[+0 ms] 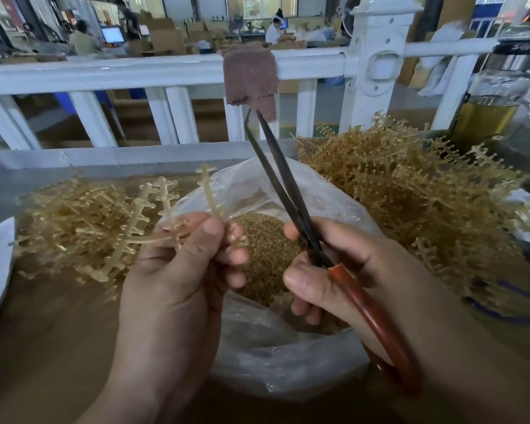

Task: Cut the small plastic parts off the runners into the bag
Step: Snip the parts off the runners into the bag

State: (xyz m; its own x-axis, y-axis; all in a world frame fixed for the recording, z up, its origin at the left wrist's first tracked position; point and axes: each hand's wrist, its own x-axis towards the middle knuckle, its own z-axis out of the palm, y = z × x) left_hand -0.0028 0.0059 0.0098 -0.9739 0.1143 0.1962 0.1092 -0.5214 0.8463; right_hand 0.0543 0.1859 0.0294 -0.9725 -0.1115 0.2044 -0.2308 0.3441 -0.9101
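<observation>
An amber plastic runner [210, 194] is pinched by the left hand [178, 270], red-handled scissors [288, 194] by the right hand [343, 264]. Parts [145, 187] could be scattered, seemingly cut beyond the clear plastic bag [288, 368].

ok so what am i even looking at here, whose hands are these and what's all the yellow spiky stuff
No machine here: this is one picture from a camera worn on a person's head, looking down at their own hands. The left hand pinches a few branched plastic runners, thin stems with small parts at the tips. The right hand grips scissors with red-brown handles, blades open. Between the hands stands an open clear bag holding a heap of cut-off parts. The yellow spiky stuff is more runners: a left pile and a bigger right pile on the brown table. Behind, a brown cloth hangs over a white railing.
</observation>
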